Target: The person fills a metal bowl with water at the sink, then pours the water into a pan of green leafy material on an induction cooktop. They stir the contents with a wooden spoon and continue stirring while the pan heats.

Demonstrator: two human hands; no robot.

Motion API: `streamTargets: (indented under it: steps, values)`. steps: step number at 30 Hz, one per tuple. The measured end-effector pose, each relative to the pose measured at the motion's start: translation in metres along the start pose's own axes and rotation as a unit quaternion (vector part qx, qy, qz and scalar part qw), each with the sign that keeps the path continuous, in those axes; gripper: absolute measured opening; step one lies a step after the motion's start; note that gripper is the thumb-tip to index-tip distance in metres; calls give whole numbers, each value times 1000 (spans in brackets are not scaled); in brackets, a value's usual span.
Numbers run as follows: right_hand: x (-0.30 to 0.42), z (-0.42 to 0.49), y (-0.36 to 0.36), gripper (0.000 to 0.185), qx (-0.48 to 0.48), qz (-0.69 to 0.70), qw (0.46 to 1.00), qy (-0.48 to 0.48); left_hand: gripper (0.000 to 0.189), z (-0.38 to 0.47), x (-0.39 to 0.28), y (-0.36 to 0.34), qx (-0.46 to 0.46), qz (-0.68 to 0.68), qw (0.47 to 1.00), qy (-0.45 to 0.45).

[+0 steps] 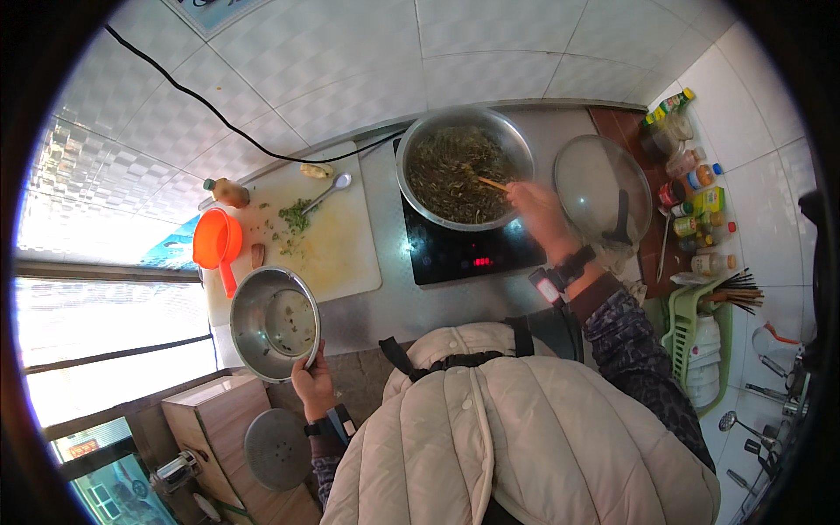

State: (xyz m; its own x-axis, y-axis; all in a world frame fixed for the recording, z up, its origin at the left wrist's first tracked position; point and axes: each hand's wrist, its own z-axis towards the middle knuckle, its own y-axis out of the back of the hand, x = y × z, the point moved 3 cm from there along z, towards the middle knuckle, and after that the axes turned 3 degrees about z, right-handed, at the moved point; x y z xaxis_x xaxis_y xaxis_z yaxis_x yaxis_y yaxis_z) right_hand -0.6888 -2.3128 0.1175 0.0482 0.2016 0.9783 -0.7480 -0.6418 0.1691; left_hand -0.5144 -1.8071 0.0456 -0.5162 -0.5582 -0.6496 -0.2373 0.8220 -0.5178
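My left hand (313, 384) grips the rim of a stainless steel bowl (252, 335), tilted beside the front left of the cutting board. Some liquid with dark bits lies in its bottom. In my right hand (539, 213) is a wooden stick (493, 184), perhaps chopsticks or a utensil handle; its far end is buried in the food. Dark shredded food (453, 167) fills much of a large metal basin (410, 203). That basin stands on a black induction cooktop (446, 259) with a lit red display.
The white cutting board (348, 243) bears chopped greens (295, 216), a metal spoon (338, 184) and an orange-red ladle (216, 239). A glass lid (594, 174) lies right of the basin. Seasoning bottles (705, 176) line the right wall. A black cable (216, 115) reaches the cooktop.
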Motion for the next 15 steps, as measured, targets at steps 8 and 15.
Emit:
streamTargets:
  steps: [8, 15]
  values:
    - [40, -33, -34, 19, 131, -95, 975, 151, 26, -2, 6, 14, -36, -6, 999, 25]
    - [21, -6, 12, 19, -16, -86, 992, 96, 30, -7, 7, 13, -22, -20, 999, 19]
